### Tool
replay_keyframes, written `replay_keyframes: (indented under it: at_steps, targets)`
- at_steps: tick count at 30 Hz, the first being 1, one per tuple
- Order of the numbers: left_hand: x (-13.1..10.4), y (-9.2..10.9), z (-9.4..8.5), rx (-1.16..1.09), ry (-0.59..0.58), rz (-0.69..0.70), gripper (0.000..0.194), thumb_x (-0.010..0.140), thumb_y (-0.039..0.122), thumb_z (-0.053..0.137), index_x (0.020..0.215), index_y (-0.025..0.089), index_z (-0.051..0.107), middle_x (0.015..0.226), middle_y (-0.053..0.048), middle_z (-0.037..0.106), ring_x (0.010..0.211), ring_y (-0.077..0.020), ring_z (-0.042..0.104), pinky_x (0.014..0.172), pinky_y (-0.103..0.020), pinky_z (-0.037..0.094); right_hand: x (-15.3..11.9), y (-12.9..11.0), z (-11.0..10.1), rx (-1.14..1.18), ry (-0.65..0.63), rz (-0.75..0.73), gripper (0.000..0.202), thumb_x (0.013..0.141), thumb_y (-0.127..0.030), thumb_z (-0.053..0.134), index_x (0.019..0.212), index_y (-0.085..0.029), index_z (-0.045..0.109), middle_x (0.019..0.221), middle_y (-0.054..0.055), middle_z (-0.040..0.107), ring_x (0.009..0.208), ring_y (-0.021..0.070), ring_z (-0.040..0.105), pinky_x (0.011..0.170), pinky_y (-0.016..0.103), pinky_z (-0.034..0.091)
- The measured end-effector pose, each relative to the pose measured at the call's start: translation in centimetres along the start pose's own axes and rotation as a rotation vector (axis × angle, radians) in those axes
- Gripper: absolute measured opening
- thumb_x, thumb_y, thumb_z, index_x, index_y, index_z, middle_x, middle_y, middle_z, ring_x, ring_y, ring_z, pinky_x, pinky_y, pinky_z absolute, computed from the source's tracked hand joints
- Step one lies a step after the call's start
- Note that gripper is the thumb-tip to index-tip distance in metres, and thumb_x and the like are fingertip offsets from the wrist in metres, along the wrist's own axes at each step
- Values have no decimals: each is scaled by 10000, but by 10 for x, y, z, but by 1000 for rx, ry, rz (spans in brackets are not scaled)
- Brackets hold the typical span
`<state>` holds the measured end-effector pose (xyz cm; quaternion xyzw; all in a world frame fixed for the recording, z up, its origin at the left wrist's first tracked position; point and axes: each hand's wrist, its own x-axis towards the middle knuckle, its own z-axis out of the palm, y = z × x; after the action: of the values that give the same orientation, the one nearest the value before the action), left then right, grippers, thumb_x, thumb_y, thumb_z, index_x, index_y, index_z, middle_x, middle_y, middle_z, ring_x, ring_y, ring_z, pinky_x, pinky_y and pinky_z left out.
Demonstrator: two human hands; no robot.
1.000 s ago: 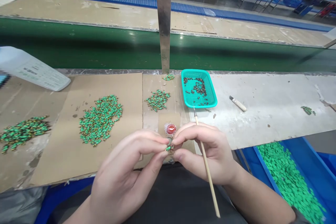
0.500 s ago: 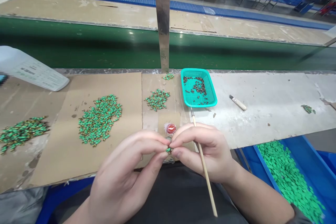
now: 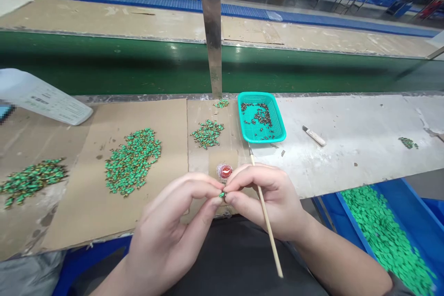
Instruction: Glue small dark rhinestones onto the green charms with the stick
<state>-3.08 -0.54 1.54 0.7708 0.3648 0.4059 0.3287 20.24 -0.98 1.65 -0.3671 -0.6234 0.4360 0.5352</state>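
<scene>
Thumb and forefinger of my left hand (image 3: 173,226) pinch a tiny green piece with dark, gold-brown parts (image 3: 222,194). The fingertips of my right hand (image 3: 277,199) meet it from the other side, closed on its dark end. A thin paintbrush with a pale wooden handle (image 3: 268,226) also rests in my right hand, its bristles pointing away from me. Just beyond my fingertips is a small round red thing with a white mark (image 3: 225,171). Similar green pieces lie in a small heap (image 3: 207,134) ahead and a larger heap (image 3: 133,162) to the left.
A turquoise basket (image 3: 278,120) holds small dark bits. To its right lies a short pale-handled tool (image 3: 314,136). A translucent container (image 3: 52,97) and another green heap (image 3: 33,180) are at left. Flat green pieces (image 3: 388,231) fill a blue bin at lower right.
Both hands stay together at the small green piece, with only slight finger movement. The brush has shifted a little with my right hand, and the camera view has tilted slightly.
</scene>
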Motion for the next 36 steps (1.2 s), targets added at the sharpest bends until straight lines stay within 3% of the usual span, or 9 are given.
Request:
replay_keyframes:
  at_steps: [16, 36]
  targets:
    - [3, -1, 1, 21, -15, 24, 296, 1121, 52, 682, 1165, 335, 760, 1091, 38, 845, 999, -134, 849, 931, -179, 654, -9, 11, 7, 20, 58, 27, 112, 1009, -141, 892, 961, -242, 896, 816, 13, 827, 754, 185, 763, 761, 304, 655]
    - [9, 1, 2, 96, -15, 59, 315, 1094, 26, 687, 1158, 326, 756, 1098, 39, 878, 990, -142, 862, 939, -204, 667, -9, 12, 6, -39, 58, -13, 135, 1028, -124, 864, 962, -241, 875, 812, 4, 827, 769, 181, 781, 779, 296, 670]
